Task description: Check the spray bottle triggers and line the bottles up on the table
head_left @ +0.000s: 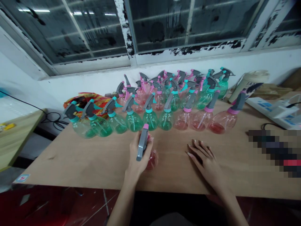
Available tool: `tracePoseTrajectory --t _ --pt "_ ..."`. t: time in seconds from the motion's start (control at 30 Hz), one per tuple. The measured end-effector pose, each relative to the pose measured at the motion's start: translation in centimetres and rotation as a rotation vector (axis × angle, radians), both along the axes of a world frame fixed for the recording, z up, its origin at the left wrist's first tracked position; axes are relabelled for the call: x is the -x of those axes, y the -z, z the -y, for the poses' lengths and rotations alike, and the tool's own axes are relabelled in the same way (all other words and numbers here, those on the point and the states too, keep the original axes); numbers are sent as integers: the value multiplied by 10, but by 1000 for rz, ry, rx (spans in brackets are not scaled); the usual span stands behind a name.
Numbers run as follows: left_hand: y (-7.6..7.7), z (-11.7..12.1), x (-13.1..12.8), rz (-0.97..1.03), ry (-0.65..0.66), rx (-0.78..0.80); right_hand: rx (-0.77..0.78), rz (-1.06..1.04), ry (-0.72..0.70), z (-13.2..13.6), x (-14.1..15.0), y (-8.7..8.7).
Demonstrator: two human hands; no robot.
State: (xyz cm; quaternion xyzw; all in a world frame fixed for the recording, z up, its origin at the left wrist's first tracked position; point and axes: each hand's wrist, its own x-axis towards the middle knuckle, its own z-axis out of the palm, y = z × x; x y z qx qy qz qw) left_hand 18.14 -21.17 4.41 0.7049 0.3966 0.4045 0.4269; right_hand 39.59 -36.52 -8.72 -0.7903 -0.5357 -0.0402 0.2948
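Note:
My left hand (pixel 138 150) is wrapped round the neck of a pink spray bottle (pixel 152 160) with a grey trigger head, near the table's front edge. The hand hides part of the bottle. Flat on the wooden table (pixel 94 157) to the right lies my right hand (pixel 204 158), fingers spread, holding nothing. Just beyond both hands runs a front row of spray bottles: green ones such as this green spray bottle (pixel 134 121) at the left and middle, and pink ones such as this pink spray bottle (pixel 182 121) at the right.
More green and pink bottles (pixel 159 100) crowd behind the front row. A red and yellow bag (pixel 94 102) lies at the back left. A power strip (pixel 272 108) and a pale cylindrical container (pixel 249 83) are at the right. A window (pixel 155 28) is above the wall.

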Motion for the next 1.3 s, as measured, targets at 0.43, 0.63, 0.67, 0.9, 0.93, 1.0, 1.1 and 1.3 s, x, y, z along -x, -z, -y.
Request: tracePoseTrajectory --t 0.43,0.63,0.67,0.9,0.93,1.0,1.1,1.3 --pt "2 5 -6 -7 82 -143 -45 -243 -159 -9 26 -46" --pt "1 20 -21 -9 199 -132 -1 -384 -273 -15 67 -78" --pt "1 23 -23 -22 223 -125 5 -401 -267 -15 71 -81" --pt "-5 44 -49 -45 498 -104 -43 -403 -249 3 70 -94" --pt "-6 47 -53 -47 525 -103 -50 -399 -240 7 67 -95" --pt "-6 54 -62 -50 581 -97 -61 -393 -229 17 60 -99" --pt "-3 62 -74 -26 671 -54 -55 -406 -213 29 44 -104" --pt "13 67 -85 -3 706 3 -24 -446 -112 47 1 -109"
